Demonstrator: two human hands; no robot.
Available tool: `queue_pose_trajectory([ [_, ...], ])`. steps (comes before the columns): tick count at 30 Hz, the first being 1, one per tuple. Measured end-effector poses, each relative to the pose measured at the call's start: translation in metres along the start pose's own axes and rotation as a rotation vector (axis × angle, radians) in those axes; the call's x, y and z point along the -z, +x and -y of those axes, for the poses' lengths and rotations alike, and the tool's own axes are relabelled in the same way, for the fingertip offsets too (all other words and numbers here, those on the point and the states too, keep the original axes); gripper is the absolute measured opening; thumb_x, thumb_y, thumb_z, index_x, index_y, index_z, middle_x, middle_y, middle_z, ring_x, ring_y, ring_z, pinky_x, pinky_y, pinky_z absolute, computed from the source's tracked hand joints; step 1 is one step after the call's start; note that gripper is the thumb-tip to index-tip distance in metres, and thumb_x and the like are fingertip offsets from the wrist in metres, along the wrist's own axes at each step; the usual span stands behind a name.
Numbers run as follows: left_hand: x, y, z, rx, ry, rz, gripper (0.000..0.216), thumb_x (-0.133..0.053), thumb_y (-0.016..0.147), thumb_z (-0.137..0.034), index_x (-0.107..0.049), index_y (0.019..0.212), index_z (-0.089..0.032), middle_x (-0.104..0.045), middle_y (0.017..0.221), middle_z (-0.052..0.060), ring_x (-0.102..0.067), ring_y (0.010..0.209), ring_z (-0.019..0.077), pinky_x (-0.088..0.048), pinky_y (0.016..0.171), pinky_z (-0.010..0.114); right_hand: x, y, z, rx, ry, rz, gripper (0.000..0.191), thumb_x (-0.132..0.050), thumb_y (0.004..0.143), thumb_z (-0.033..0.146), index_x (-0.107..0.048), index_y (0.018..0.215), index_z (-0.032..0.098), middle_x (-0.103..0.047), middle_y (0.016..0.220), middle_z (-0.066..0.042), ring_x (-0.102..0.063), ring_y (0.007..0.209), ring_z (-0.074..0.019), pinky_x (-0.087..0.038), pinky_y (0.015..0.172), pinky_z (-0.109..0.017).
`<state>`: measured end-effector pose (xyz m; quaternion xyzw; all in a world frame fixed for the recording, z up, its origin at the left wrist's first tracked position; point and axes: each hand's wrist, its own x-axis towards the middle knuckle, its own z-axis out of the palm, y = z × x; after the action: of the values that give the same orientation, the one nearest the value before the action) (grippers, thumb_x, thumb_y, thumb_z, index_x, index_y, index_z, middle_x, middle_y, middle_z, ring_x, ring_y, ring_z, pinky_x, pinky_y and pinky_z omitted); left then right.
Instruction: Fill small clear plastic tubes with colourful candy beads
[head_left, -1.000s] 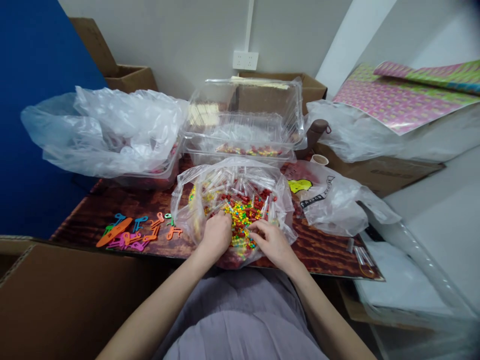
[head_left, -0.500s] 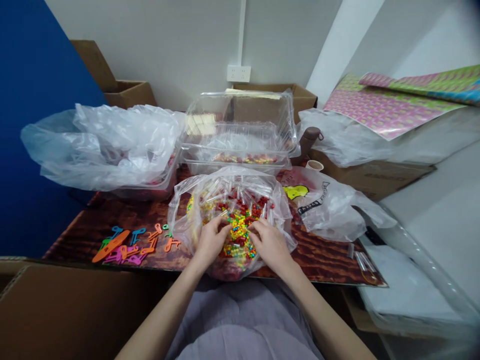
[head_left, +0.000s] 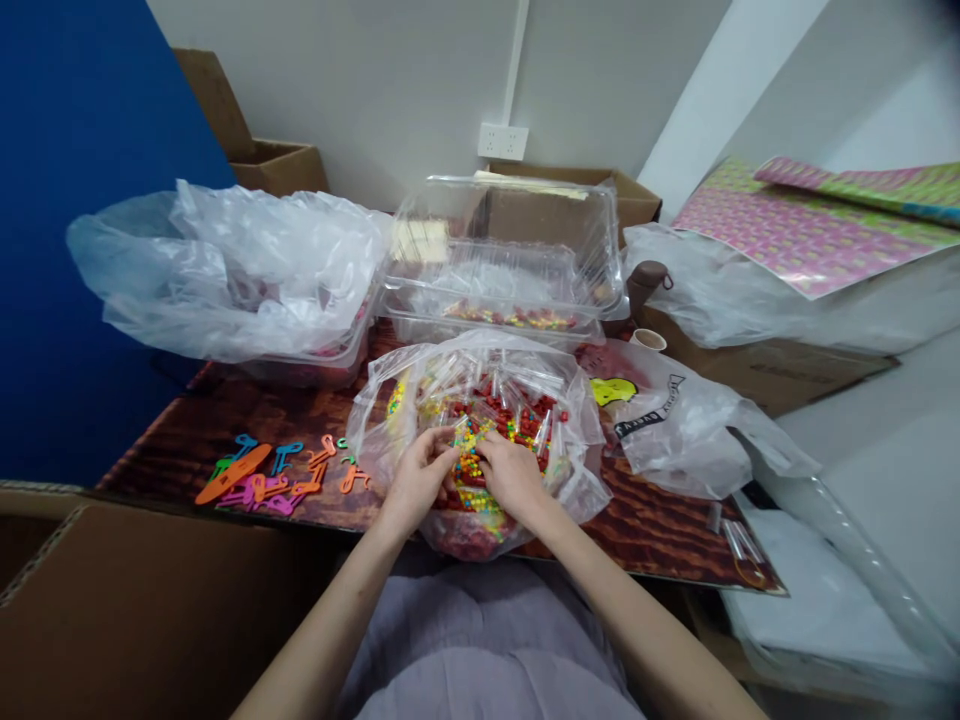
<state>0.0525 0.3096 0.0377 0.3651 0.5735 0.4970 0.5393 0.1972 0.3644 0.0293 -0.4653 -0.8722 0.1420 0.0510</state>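
Note:
A translucent plastic bag point(head_left: 375, 430) lies spread open at the table's front edge. Inside are small yellow, green, orange and blue beads point(head_left: 474, 500), with clear tubes with red ends point(head_left: 541, 432) heaped toward the back. My left hand point(head_left: 420, 478) is over the bag's left part, thumb and fingers bent toward each other. Whatever it may pinch is too small to make out. Fingers curled down into the beads, my right hand point(head_left: 514, 478) reaches in from the right. Its fingertips are partly hidden, so I cannot see what they grip.
Colourful plastic clips point(head_left: 262, 480) lie on the wooden table point(head_left: 172, 430) at left. Behind stand a bag-covered tub point(head_left: 322, 365) and a clear lidded box point(head_left: 495, 285). At right are a printed plastic bag point(head_left: 675, 420), a paper cup point(head_left: 648, 340), a brown bottle point(head_left: 643, 285) and loose clear tubes point(head_left: 741, 542).
My right hand has moved left and deeper into the beads, closer to my left hand. The view has shifted slightly, so the surroundings sit further right.

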Motion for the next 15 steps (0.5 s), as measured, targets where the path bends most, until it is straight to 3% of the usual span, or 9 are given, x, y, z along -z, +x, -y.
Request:
queue_pose_trajectory([
  [6, 0.008, -0.002, 0.004, 0.034, -0.015, 0.001, 0.039, -0.062, 0.073, -0.044, -0.058, 0.096, -0.014, -0.053, 0.051, -0.005, -0.046, 0.039, 0.0069, -0.034, 0.039, 0.017, -0.002, 0.002, -0.013, -0.005, 0.512, -0.079, 0.012, -0.058, 0.076, 0.010, -0.065, 0.081, 0.018, -0.062, 0.086, -0.002, -0.057, 0.082, -0.0153, -0.042, 0.078, -0.027],
  [15, 0.004, -0.009, 0.000, 0.054, -0.029, 0.018, 0.037, -0.064, 0.069, -0.044, -0.056, 0.089, -0.014, -0.057, 0.055, -0.004, -0.051, 0.044, 0.0080, -0.038, 0.042, 0.017, 0.016, -0.008, -0.019, -0.085, 0.729, -0.054, 0.008, -0.058, 0.073, 0.014, -0.063, 0.079, 0.016, -0.061, 0.080, 0.000, -0.053, 0.068, -0.0125, -0.039, 0.064, -0.024],
])
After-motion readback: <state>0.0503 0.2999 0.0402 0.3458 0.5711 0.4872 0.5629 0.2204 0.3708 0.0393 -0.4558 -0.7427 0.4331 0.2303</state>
